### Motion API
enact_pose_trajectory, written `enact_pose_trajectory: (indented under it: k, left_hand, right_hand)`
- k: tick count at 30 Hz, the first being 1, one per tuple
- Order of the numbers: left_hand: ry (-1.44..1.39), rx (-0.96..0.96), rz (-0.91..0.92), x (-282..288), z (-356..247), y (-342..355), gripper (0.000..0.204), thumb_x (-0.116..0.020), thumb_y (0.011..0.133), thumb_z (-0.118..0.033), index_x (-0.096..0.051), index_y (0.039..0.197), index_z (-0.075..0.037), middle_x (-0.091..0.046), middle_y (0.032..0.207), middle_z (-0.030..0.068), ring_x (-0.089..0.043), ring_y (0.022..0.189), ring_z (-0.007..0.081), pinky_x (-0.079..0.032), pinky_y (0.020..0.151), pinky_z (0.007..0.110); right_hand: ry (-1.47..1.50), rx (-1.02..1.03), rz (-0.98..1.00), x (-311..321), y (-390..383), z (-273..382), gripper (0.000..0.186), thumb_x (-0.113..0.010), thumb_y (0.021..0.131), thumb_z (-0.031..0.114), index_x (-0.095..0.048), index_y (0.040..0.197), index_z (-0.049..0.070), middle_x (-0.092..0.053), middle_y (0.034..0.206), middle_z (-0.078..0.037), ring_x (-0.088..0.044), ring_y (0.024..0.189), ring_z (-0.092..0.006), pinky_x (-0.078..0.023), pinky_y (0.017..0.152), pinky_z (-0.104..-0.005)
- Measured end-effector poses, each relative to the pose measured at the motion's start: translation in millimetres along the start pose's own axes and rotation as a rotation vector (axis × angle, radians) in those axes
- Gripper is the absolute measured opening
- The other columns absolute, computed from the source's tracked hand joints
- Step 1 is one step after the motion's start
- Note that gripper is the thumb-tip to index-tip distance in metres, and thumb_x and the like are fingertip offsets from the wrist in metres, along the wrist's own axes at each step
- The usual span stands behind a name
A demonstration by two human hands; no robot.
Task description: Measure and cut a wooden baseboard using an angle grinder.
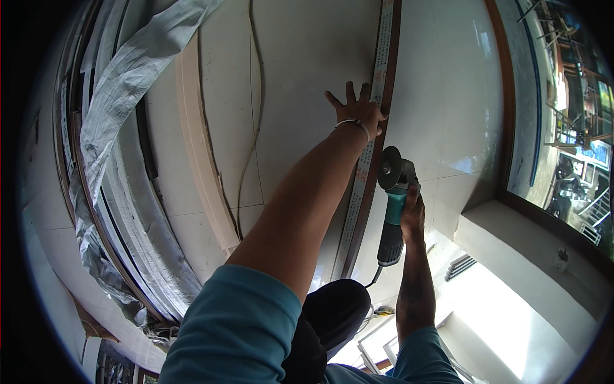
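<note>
Grinder point(394, 211): in right hand's point(413, 214) closed grip (disc point(389, 164) beside long bar point(362, 174))
Left hand point(360, 112): splayed against bar, arm outstretched

Long lengths laid out on a pale tiled floor

The glossy floor point(307, 45) has thin joint lines. On it lies a long brown profile point(367, 185) faced with a printed white strip. Farther left come a thin, wavy cord point(261, 83), a flat tan strip point(198, 141), then long lengths point(137, 217) bundled side by side, partly covered by crumpled silvery-white wrapping point(128, 83).
</note>
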State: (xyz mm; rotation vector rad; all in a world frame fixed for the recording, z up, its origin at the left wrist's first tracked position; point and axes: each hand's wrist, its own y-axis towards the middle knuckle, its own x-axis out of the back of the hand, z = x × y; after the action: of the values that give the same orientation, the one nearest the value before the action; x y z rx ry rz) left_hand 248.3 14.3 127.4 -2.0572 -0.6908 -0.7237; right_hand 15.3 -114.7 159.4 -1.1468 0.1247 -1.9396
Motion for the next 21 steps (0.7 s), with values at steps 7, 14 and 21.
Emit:
enact_pose_trajectory:
  k: [7,14,21]
  left_hand:
    - [-0.006,0.005,0.02,1,1,0,0.039,-0.075,0.081,-0.042,-0.066,0.118,-0.045,-0.022,0.159,0.0053,-0.008,0.148,0.0386,-0.01,0.106,0.08]
    - [-0.014,0.002,0.016,1,2,1,0.038,-0.075,0.081,-0.043,-0.066,0.118,-0.047,-0.021,0.159,0.0055,-0.008,0.148,0.0392,-0.011,0.106,0.08]
    - [-0.047,-0.007,-0.026,-3,4,2,0.043,-0.079,0.077,-0.039,-0.067,0.117,-0.044,-0.025,0.157,0.0062,-0.01,0.147,0.0392,-0.011,0.106,0.081]
  right_hand:
    - [0.006,-0.018,0.019,1,7,8,0.08,-0.034,0.095,0.067,-0.05,0.135,0.0,-0.061,0.121,-0.022,-0.057,0.112,-0.0313,-0.042,0.096,-0.0397]
    - [-0.025,-0.009,0.039,6,12,15,0.081,-0.034,0.095,0.068,-0.051,0.134,0.0,-0.062,0.117,-0.022,-0.058,0.109,-0.0312,-0.042,0.095,-0.0396]
    - [-0.006,-0.02,0.031,5,17,14,0.085,-0.033,0.093,0.072,-0.05,0.135,-0.001,-0.062,0.113,-0.02,-0.058,0.105,-0.0268,-0.043,0.093,-0.0376]
